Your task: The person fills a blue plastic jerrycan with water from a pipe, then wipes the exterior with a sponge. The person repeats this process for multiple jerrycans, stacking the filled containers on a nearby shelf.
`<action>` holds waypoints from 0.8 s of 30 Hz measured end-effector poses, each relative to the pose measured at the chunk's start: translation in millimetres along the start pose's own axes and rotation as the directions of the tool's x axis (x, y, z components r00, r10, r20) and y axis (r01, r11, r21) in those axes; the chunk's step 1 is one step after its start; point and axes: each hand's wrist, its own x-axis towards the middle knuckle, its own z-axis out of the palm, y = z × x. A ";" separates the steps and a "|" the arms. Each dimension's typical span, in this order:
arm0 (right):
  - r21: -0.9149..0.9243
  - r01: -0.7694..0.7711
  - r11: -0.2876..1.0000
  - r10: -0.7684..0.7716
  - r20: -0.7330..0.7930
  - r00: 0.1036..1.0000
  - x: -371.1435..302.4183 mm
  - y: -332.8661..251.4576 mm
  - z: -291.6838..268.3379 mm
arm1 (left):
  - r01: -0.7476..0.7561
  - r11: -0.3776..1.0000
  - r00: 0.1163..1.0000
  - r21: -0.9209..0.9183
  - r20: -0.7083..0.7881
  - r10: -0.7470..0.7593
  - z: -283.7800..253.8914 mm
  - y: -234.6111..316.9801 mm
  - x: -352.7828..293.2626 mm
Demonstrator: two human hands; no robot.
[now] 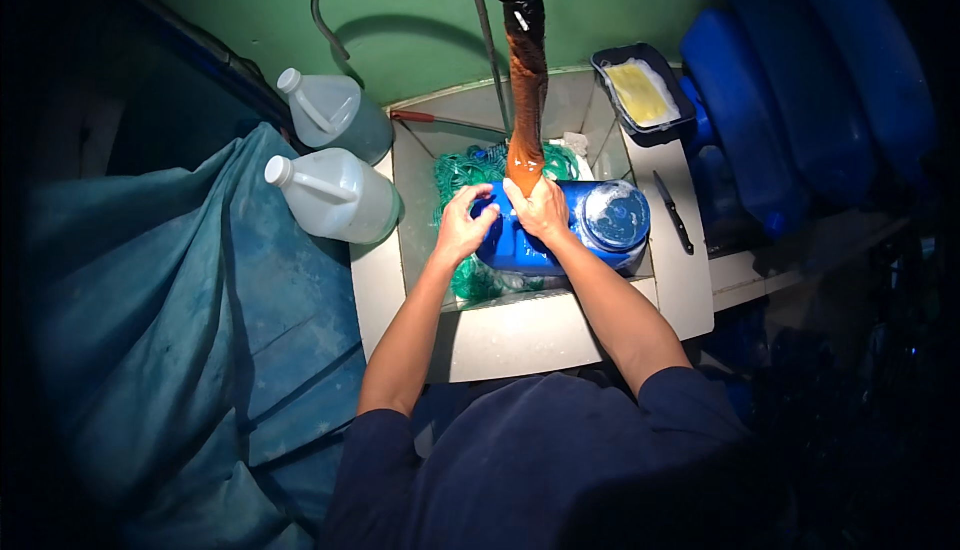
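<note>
The blue jug (520,250) sits in the sink (415,170) over green netting (452,172), its round lid (616,217) to the right. The left hand (462,228) is at the jug's left end, fingers curved and apart, while the right hand's (541,212) fingers are clamped on the brown tube's (526,100) near end.

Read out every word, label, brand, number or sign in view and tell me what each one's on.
None can be read.
Blue jug: no readable text.
Upper clear jug and lower clear jug: no readable text.
Knife: too small to tell whether it carries any marking.
</note>
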 end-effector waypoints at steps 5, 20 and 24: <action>0.271 0.165 0.948 -0.123 -0.162 0.979 0.2 -3.5 -6.0 | -0.380 0.769 0.920 0.513 0.126 0.371 37.7 -0.3 7.1; 0.288 -0.027 0.957 -0.041 0.227 0.973 80.6 18.9 -153.8 | -0.500 0.465 0.865 0.731 0.401 0.301 19.3 6.8 36.9; 0.284 0.051 0.958 -0.133 0.279 0.951 77.0 1.5 -134.0 | -0.573 0.427 0.819 0.700 0.461 0.342 27.4 -3.0 43.3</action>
